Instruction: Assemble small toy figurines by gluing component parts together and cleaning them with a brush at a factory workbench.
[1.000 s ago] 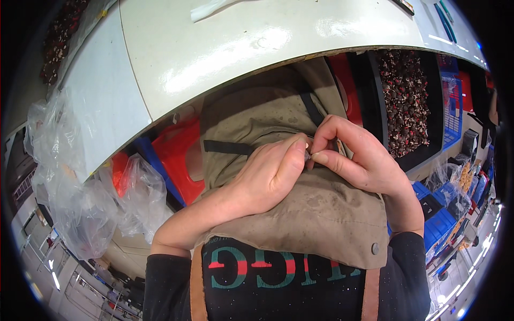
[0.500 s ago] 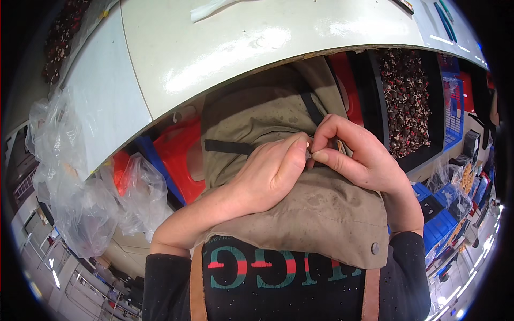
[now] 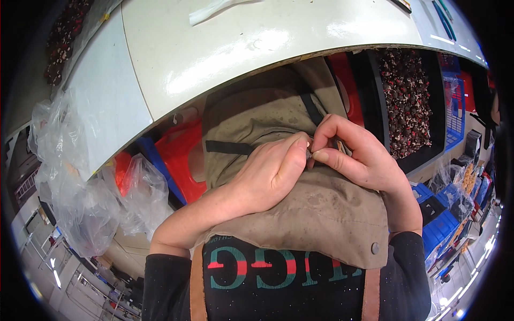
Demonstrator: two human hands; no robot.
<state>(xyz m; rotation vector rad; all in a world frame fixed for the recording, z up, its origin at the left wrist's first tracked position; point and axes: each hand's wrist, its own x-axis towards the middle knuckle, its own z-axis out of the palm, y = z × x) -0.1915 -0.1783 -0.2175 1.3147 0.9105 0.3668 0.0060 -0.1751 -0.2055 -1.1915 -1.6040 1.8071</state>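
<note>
Below the glossy tabletop [image 3: 214, 59], over the brown apron [image 3: 321, 211], left hand [image 3: 273, 170] and right hand [image 3: 353, 155] pinch a tiny greyish piece [image 3: 309, 154], likely light and slippery, best gripped by its edges.

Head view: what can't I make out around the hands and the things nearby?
- Small piece between the hands, head view: too small, mostly covered by fingers.
- Left hand, head view: its own back hides most fingertips.
- White strip, head view: far end cut off by the top edge.
- Dark pieces, head view: too small and crowded to count.
</note>
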